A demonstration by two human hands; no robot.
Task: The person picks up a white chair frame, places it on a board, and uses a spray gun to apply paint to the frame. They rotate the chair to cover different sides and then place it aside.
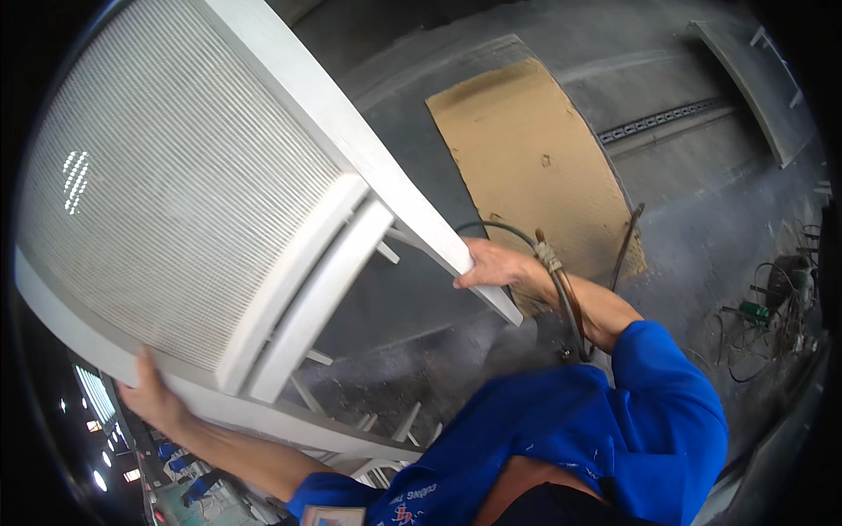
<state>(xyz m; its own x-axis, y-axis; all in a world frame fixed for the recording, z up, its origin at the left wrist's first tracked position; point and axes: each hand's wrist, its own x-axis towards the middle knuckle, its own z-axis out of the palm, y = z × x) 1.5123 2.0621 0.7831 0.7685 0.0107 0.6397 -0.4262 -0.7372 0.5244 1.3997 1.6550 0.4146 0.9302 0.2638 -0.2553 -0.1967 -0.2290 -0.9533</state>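
Note:
A large white furniture frame [386,175] is held up tilted in front of me. A finely ribbed, shiny panel [184,167] fills its upper part, and light spots reflect in it. Two white crossbars [320,298] run parallel below the panel. My left hand [158,399] grips the frame's left side rail, fingers wrapped at its outer edge. Around the right side piece, near its lower end, my right hand [495,263] is closed, thumb on the near face. Part of the fingers of both hands is hidden by the frame.
A brown cardboard sheet [539,149] lies on the grey floor, with a dark hose [566,294] near my right forearm. At right are tangled cables [772,307] and a flat panel [750,88]. More white slatted pieces [377,473] stand below the frame. A metal floor track [658,121] runs beyond.

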